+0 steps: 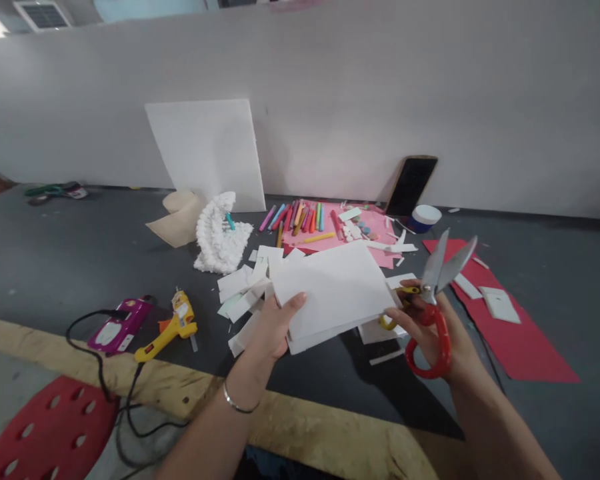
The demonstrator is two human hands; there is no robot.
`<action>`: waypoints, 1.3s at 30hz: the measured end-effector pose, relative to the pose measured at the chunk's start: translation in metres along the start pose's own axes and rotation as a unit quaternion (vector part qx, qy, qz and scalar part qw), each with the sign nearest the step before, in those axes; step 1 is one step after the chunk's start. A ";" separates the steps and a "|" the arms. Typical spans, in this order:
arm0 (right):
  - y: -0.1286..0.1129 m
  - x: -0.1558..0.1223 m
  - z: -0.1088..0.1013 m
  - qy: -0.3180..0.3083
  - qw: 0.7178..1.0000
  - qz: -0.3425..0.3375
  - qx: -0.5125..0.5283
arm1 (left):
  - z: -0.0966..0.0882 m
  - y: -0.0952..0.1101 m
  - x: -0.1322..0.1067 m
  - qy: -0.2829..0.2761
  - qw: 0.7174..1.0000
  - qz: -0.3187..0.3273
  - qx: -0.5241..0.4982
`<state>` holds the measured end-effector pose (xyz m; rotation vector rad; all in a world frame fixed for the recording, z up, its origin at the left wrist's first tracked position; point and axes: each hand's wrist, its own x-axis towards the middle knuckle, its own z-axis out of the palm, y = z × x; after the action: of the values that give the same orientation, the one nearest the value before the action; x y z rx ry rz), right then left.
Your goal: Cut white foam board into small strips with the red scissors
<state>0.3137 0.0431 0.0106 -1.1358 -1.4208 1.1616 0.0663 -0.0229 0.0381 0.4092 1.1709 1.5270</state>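
My left hand (273, 327) grips the near left edge of a white foam sheet (335, 290) and holds it tilted above the dark table (80, 267). My right hand (433, 330) is closed round the red handles of a pair of scissors (437, 293). The blades are parted and point up and to the right. The fingertips of my right hand touch the sheet's right edge. Several cut white strips (243, 287) lie under and left of the sheet.
A yellow glue gun (173, 327) and a purple box (117, 327) with a black cable lie at the left. Coloured markers (297, 218) sit on pink paper, with a white fluffy piece (220, 233), a leaning white board (210, 153), a phone (411, 185), red paper (525, 333) and a red stool (45, 433).
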 end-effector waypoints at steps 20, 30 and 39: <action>-0.044 -0.019 -0.020 -0.103 0.993 0.006 -0.057 | -0.006 0.008 0.009 0.099 0.995 0.001 -0.027; -0.062 -0.049 -0.049 -0.258 0.951 0.043 -0.167 | -0.002 0.015 0.008 0.144 0.989 0.018 -0.027; -0.071 -0.051 -0.046 -0.273 0.939 0.049 -0.202 | 0.000 0.013 0.007 0.143 0.989 0.030 -0.010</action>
<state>0.3594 -0.0101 0.0800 -1.2244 -2.1247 1.3591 0.0564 -0.0152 0.0467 0.2165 1.3735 1.6882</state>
